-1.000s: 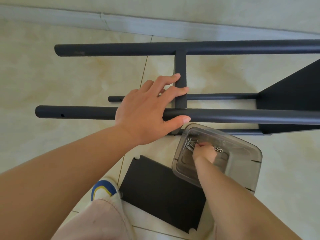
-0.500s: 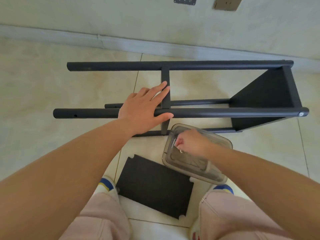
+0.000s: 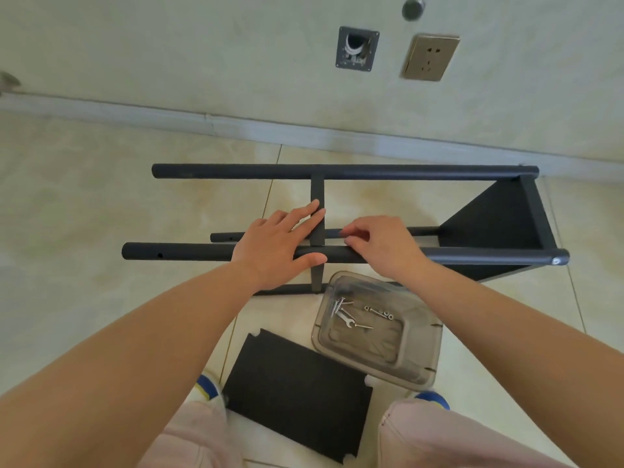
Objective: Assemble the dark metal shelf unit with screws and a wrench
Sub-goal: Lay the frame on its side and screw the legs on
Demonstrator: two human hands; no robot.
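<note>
The dark metal shelf frame point(image 3: 371, 172) lies on its side on the tiled floor, with one shelf panel point(image 3: 496, 221) fitted at its right end. My left hand point(image 3: 273, 248) rests flat on the near upper tube point(image 3: 189, 253), fingers straight across the crossbar. My right hand point(image 3: 381, 244) is just right of the crossbar over the same tube. Its fingertips are pinched together on a small screw that they mostly hide. A clear plastic tray point(image 3: 435, 336) below holds screws point(image 3: 337, 305) and a small wrench point(image 3: 347, 320).
A loose black shelf panel point(image 3: 297, 390) lies flat on the floor between my feet, next to the tray. My shoe point(image 3: 206, 390) touches its left edge. The wall behind the frame carries a socket point(image 3: 430, 57) and a pipe plate point(image 3: 357, 49).
My right hand left the tray with a screw pinched in its fingers and rose to the near tube beside the crossbar. My left hand stayed on the tube. The view pulled back.
</note>
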